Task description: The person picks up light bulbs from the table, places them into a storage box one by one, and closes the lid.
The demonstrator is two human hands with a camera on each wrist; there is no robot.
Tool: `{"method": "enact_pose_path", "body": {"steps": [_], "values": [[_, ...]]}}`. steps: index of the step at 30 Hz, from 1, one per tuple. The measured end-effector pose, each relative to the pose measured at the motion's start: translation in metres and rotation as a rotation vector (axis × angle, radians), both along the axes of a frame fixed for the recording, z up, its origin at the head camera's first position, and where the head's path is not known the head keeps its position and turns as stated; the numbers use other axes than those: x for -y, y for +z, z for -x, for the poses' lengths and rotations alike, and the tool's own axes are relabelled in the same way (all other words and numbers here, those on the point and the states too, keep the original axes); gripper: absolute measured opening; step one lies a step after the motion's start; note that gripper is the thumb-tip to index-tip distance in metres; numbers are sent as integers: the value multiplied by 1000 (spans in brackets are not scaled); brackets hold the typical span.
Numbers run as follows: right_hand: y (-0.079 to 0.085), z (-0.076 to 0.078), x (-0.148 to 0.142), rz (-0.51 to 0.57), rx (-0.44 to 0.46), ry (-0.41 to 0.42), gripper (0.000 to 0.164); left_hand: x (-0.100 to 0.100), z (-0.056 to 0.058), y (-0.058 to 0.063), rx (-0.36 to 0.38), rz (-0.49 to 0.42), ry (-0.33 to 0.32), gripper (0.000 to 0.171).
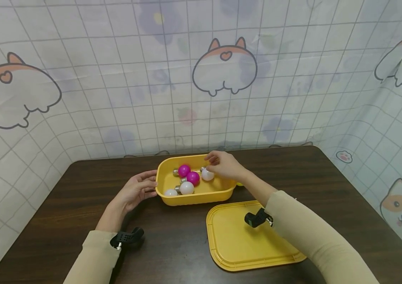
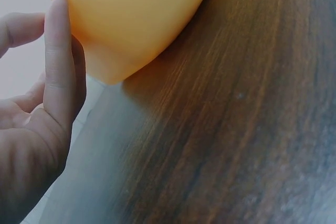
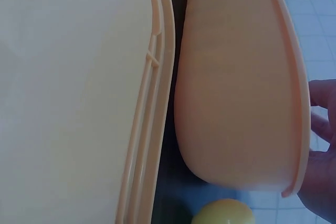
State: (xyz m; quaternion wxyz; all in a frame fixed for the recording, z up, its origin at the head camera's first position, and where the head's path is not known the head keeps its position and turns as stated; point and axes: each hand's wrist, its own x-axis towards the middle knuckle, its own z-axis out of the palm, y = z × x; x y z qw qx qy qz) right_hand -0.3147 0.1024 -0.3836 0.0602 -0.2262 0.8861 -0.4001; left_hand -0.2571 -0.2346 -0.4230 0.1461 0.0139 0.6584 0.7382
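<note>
In the head view a yellow plastic box point(image 1: 197, 199) holds light bulbs with metal screw bases: two magenta bulbs point(image 1: 192, 178) and three white ones. My left hand point(image 1: 135, 191) touches the box's left end from outside, its thumb extended along the wall in the left wrist view. Over the right part of the box is my right hand point(image 1: 225, 165), fingers loosely bent above a white bulb point(image 1: 208, 174). Whether the thumb touches that bulb is hard to tell. The right wrist view shows a gap between these fingers and thumb, partly hidden by the box rim.
A yellow lid point(image 1: 240, 236) lies on the dark wooden table point(image 1: 165, 240), in front of the box and to its right. Past the box's right end sits a rounded yellow object point(image 3: 223, 213), mostly hidden. A patterned cloth point(image 1: 172, 98) hangs behind the table.
</note>
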Motion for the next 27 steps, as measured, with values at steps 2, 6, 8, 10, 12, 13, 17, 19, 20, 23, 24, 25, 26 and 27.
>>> {"method": "enact_pose_path", "body": {"steps": [2, 6, 8, 10, 12, 13, 17, 19, 20, 23, 24, 25, 26, 27], "values": [[1, 0, -3, 4, -6, 2, 35, 0, 0, 0, -3, 5, -3, 61], [5, -2, -10, 5, -25, -3, 34, 0, 1, -1, -1, 9, 1, 61], [8, -4, -13, 4, -31, -9, 34, 0, 1, -1, 2, 10, 4, 60], [9, -5, -17, 7, -33, -13, 34, -1, 2, -2, 1, 11, 1, 60], [10, -6, -21, 23, -34, -13, 33, 0, 2, -2, -7, 13, -6, 61], [10, -6, -22, 35, -34, -12, 33, 0, 2, -3, -8, 12, -6, 61], [11, -8, -30, 96, -27, -14, 33, 0, 1, -4, -3, 8, -6, 62], [11, -9, -35, 119, -25, -19, 33, 0, 1, -4, 2, 6, -5, 63], [11, -9, -37, 129, -24, -20, 33, 0, 1, -4, 3, 4, -4, 63], [11, -10, -43, 139, -28, -25, 33, 0, 1, -3, 2, 2, -3, 63], [11, -11, -46, 143, -27, -24, 34, 0, 1, -3, 2, 0, -3, 63], [11, -11, -47, 144, -27, -26, 33, 0, 1, -3, 1, -1, -3, 63], [11, -12, -49, 144, -27, -27, 33, 0, 1, -3, 1, -2, -2, 63], [12, -12, -51, 147, -26, -29, 33, 0, 2, -3, 0, -4, -2, 63]]}}
